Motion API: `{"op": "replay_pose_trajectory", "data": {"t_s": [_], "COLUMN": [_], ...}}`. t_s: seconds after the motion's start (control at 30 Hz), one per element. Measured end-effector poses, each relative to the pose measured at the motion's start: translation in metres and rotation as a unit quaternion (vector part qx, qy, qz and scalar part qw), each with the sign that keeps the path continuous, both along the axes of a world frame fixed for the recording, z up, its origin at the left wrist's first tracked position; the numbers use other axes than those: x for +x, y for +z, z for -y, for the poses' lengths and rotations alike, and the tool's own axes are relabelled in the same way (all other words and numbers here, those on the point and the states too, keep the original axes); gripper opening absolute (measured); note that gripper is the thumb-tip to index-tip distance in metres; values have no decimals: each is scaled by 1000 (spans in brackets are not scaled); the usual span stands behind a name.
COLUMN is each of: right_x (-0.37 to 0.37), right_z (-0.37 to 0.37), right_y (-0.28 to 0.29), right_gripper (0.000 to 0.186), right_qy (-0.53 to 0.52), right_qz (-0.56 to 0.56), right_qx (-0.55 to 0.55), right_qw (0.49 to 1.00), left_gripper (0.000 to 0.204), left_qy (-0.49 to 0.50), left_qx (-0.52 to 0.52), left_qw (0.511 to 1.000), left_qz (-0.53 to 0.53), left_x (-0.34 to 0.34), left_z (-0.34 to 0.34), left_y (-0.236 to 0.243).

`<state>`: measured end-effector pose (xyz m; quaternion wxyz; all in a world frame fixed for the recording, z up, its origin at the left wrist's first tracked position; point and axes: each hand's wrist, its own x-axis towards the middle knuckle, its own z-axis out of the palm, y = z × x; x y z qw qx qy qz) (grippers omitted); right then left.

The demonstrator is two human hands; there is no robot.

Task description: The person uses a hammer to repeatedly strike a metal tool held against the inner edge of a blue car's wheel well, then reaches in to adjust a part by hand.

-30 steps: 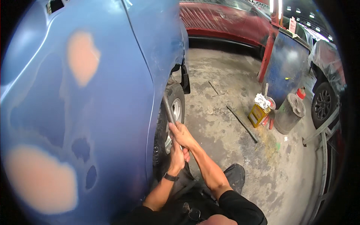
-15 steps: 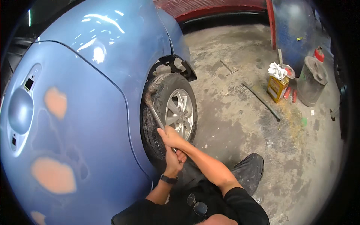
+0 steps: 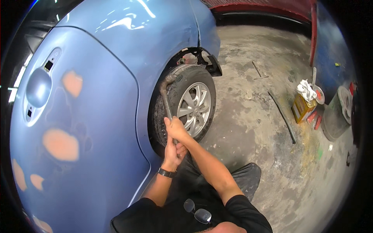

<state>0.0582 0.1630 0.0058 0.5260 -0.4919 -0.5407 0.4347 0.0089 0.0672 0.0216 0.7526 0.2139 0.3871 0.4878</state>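
Both of my hands are closed around the shaft of a hammer [image 3: 166, 101] with a worn, rusty-brown head. My right hand [image 3: 178, 129] grips higher up the shaft, and my left hand [image 3: 173, 150], below a dark wristwatch, wraps the lower end. The hammer's head sits against or just over the tread of the car's tyre [image 3: 182, 73], inside the wheel arch; whether it touches cannot be seen. Within the tyre is a silver alloy wheel [image 3: 194, 106]. Left of it stretches the blue car door [image 3: 105, 116], with bare orange-tan filler patches and a handle recess.
A long dark bar [image 3: 282, 118] and a thin T-shaped tool [image 3: 259, 72] lie on the concrete floor. Farther right stand a yellow can [image 3: 303, 108] topped with a white rag, a grey bucket [image 3: 335, 120] and a blue drum [image 3: 334, 58]. Glasses [image 3: 197, 211] hang on my black shirt.
The view has shifted, so the car and floor items sit differently in the picture. Both hands keep their hold on the hammer, which stands slightly more upright in the picture.
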Motion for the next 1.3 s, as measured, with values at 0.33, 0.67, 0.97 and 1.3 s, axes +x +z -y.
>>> {"op": "replay_pose_trajectory", "data": {"t_s": [0.33,0.67,0.97,1.3], "right_x": [27,-2,-52,8], "right_z": [22,14,-24,-37], "right_y": [15,75,76,121], "right_gripper": [51,69,80,44], "right_qy": [93,-40,-99,-225], "right_qz": [26,139,103,153], "right_qx": [-25,290,325,392], "right_qw": [995,946,935,879], "left_gripper": [52,62,61,56], "left_qy": [19,-54,-96,-107], "left_qx": [0,-51,16,-32], "left_qw": [1000,997,995,992], "left_qz": [25,22,20,64], "left_x": [4,-36,-47,-55], "left_z": [3,-8,-9,-10], "left_y": [-17,-37,-56,-64]}}
